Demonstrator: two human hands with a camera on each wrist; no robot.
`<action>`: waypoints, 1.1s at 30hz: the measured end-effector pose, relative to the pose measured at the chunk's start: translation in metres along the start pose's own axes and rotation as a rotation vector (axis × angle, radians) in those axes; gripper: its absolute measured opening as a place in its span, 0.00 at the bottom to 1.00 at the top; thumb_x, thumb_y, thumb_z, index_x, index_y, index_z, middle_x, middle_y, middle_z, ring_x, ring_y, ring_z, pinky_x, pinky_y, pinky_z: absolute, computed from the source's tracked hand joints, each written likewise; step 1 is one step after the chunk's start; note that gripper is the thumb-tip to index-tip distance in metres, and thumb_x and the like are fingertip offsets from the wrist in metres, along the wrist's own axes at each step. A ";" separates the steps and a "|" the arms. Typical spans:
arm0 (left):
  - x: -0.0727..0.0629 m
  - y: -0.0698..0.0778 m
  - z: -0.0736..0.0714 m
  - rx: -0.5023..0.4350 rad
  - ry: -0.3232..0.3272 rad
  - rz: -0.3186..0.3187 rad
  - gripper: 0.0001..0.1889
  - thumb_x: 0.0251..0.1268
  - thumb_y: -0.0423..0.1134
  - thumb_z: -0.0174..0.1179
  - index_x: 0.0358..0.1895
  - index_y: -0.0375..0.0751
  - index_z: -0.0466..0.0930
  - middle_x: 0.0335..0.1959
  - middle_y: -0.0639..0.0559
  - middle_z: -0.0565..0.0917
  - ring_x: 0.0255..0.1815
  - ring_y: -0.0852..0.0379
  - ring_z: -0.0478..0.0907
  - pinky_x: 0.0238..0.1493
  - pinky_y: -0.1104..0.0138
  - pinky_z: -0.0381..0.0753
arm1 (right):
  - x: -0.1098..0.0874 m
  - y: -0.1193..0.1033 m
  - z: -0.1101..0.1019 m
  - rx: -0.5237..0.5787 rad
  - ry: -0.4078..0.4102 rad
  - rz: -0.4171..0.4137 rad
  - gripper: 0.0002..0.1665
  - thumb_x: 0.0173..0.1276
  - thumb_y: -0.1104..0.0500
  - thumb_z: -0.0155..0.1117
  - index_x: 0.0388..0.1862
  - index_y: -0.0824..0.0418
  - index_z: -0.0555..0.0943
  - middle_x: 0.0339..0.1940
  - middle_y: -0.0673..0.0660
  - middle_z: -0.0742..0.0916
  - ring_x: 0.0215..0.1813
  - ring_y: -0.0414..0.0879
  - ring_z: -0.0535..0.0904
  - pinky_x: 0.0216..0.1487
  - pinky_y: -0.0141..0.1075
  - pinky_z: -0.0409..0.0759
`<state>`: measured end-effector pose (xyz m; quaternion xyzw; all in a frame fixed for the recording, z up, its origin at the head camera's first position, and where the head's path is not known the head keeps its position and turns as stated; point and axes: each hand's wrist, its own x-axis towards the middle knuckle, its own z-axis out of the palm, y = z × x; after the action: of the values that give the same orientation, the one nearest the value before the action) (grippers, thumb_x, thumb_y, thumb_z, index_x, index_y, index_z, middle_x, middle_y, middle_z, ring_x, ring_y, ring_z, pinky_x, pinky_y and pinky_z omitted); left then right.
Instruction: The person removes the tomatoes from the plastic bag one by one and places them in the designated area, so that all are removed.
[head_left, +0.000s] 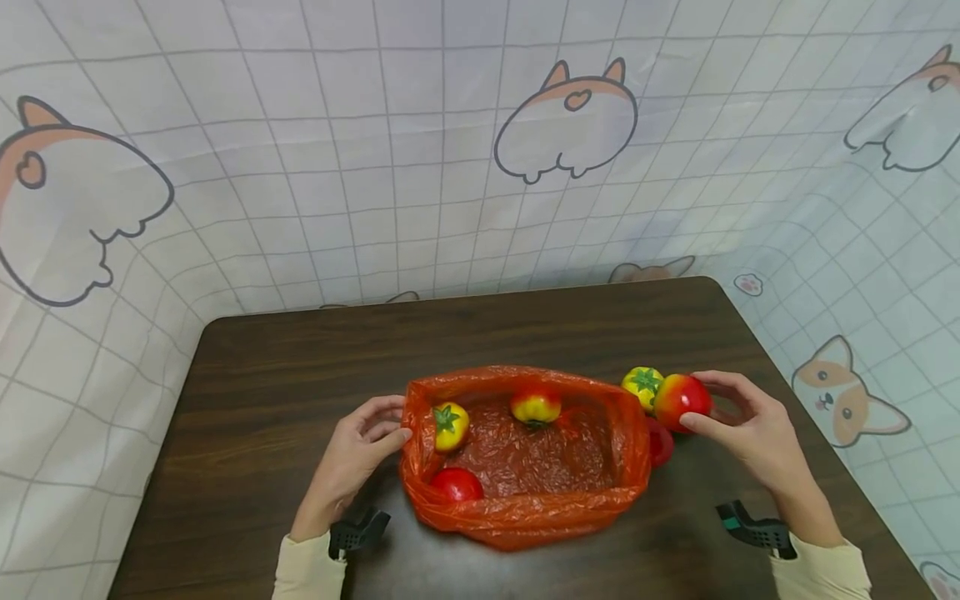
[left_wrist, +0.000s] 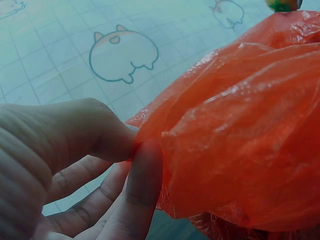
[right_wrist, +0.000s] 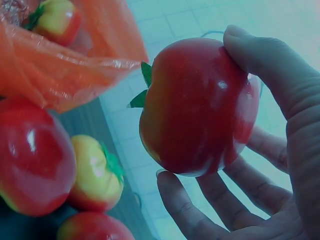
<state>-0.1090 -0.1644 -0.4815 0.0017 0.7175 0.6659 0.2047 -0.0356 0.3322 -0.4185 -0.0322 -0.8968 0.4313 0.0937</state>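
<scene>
An orange-red plastic bag stands with its mouth spread wide on the table. My left hand pinches the left edge of the bag; in the left wrist view, thumb and forefinger meet on the thin plastic. Inside lie a yellow tomato with a green calyx, a red-and-yellow tomato and a red tomato. Right of the bag, my right hand grips a glossy red-and-yellow tomato between thumb and fingers, its green leaves facing the bag.
Close against the bag's right side lie more tomatoes, among them a yellow one with a green calyx and a red one. The dark wooden table ends at a white gridded cloth with cartoon dogs, behind and at both sides.
</scene>
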 end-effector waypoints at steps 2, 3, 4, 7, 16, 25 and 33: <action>0.000 0.000 0.000 0.007 0.001 0.003 0.26 0.67 0.39 0.70 0.67 0.44 0.75 0.62 0.41 0.80 0.52 0.58 0.86 0.53 0.68 0.88 | -0.002 0.003 -0.001 -0.016 0.004 0.020 0.33 0.64 0.60 0.77 0.67 0.60 0.77 0.54 0.28 0.81 0.54 0.21 0.78 0.47 0.14 0.79; 0.000 0.000 0.000 0.009 0.001 0.004 0.26 0.67 0.39 0.70 0.67 0.44 0.75 0.62 0.41 0.80 0.52 0.58 0.86 0.53 0.69 0.88 | -0.003 0.004 -0.002 -0.023 0.007 0.031 0.33 0.64 0.60 0.77 0.67 0.59 0.77 0.54 0.28 0.81 0.53 0.21 0.78 0.47 0.13 0.79; 0.000 0.000 0.000 0.012 0.000 0.005 0.27 0.67 0.39 0.70 0.67 0.44 0.75 0.63 0.41 0.81 0.52 0.58 0.86 0.53 0.69 0.87 | -0.004 0.005 -0.003 -0.028 0.010 0.042 0.33 0.64 0.59 0.77 0.67 0.58 0.77 0.54 0.27 0.80 0.53 0.20 0.77 0.47 0.13 0.78; 0.000 -0.001 0.000 0.020 0.005 0.013 0.27 0.67 0.40 0.70 0.67 0.43 0.75 0.63 0.40 0.81 0.51 0.58 0.86 0.52 0.70 0.87 | -0.006 0.009 -0.005 -0.045 0.015 0.051 0.33 0.64 0.58 0.78 0.67 0.58 0.77 0.53 0.26 0.80 0.53 0.20 0.77 0.47 0.13 0.78; 0.001 -0.002 -0.001 0.022 0.005 0.011 0.26 0.67 0.40 0.70 0.67 0.45 0.75 0.63 0.42 0.81 0.52 0.59 0.86 0.53 0.69 0.87 | -0.017 0.023 -0.008 -0.082 0.020 0.047 0.33 0.63 0.59 0.78 0.66 0.60 0.77 0.53 0.23 0.78 0.53 0.18 0.74 0.44 0.13 0.79; 0.000 -0.001 0.000 0.034 0.001 0.022 0.27 0.67 0.41 0.70 0.67 0.43 0.74 0.64 0.41 0.80 0.51 0.60 0.85 0.54 0.70 0.87 | -0.030 0.035 -0.010 -0.124 0.015 0.138 0.34 0.64 0.53 0.78 0.68 0.58 0.77 0.51 0.21 0.75 0.51 0.15 0.71 0.43 0.13 0.78; 0.001 -0.001 0.001 0.041 0.005 0.016 0.27 0.67 0.41 0.70 0.67 0.44 0.75 0.63 0.42 0.80 0.51 0.60 0.86 0.54 0.70 0.87 | -0.036 0.042 -0.009 -0.190 -0.030 0.180 0.35 0.64 0.47 0.77 0.66 0.58 0.77 0.63 0.60 0.84 0.48 0.13 0.68 0.41 0.14 0.78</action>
<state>-0.1095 -0.1635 -0.4832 0.0099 0.7314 0.6527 0.1974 0.0007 0.3601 -0.4507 -0.1146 -0.9284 0.3516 0.0377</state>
